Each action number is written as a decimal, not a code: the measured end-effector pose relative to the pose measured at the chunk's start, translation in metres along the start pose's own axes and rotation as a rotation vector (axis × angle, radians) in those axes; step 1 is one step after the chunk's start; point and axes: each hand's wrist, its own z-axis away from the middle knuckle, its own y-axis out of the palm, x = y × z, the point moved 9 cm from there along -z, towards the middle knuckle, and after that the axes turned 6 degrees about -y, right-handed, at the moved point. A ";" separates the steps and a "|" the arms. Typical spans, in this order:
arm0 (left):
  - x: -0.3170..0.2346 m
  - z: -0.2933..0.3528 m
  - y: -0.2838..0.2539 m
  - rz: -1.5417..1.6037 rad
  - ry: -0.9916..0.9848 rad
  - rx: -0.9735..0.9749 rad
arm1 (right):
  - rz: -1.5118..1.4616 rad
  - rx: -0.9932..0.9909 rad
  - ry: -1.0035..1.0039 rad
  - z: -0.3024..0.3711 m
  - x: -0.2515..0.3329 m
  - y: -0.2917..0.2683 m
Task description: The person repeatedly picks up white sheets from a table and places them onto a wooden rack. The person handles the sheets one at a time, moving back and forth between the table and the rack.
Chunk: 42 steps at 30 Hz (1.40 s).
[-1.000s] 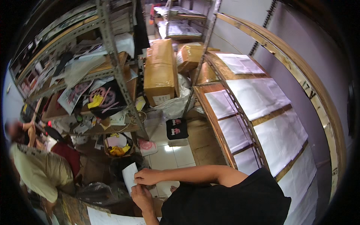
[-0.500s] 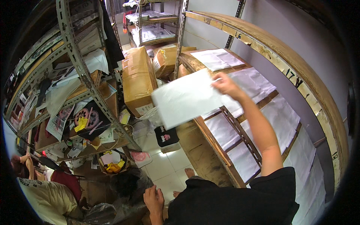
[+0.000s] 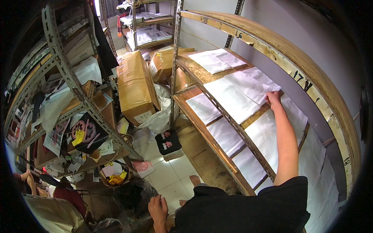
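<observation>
Sheets (image 3: pixel 223 99) are laid along the right-hand rack's (image 3: pixel 176 46) middle shelf (image 3: pixel 201 77), with further sheets (image 3: pixel 225 136) placed on the shelf beneath (image 3: pixel 208 136). Cardboard boxes (image 3: pixel 136 85) are set ahead, between that rack and the left-hand rack (image 3: pixel 64 62).

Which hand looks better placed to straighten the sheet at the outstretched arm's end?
Right, probably: the right hand reaches over the shelf, its fingers at a corner of the white sheet. The left hand hangs lower, well away from the shelf.

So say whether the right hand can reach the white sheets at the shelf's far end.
Probably yes, once it lets go: the right hand holds a nearer sheet on the same shelf, with only flat paper and bare board seemingly before the far sheets.
</observation>
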 end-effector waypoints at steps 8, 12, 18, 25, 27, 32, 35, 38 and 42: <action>-0.004 -0.001 0.014 0.027 -0.059 0.069 | 0.165 -0.043 0.012 0.007 -0.002 -0.007; 0.005 0.007 0.023 0.043 -0.080 0.113 | 0.158 -0.039 0.013 0.016 0.005 -0.007; 0.006 0.011 0.021 0.003 -0.043 0.073 | 0.123 0.007 0.027 0.015 0.001 -0.007; 0.008 0.009 0.015 -0.006 -0.009 0.048 | 0.232 -0.035 -0.001 0.013 -0.002 -0.010; 0.005 0.009 0.012 -0.015 -0.014 0.044 | 0.324 -0.030 -0.042 0.013 0.008 -0.012; 0.000 0.010 0.015 0.004 0.000 0.041 | 0.220 -0.021 -0.398 0.020 0.053 0.001; -0.004 0.011 0.016 0.001 0.020 0.040 | -0.067 0.235 -0.500 0.063 0.104 0.062; -0.007 0.012 0.011 -0.028 0.005 0.038 | -0.058 0.565 -0.623 0.167 0.168 0.153; -0.013 0.012 -0.002 -0.049 0.011 -0.013 | -0.239 0.977 -0.758 0.301 0.198 0.254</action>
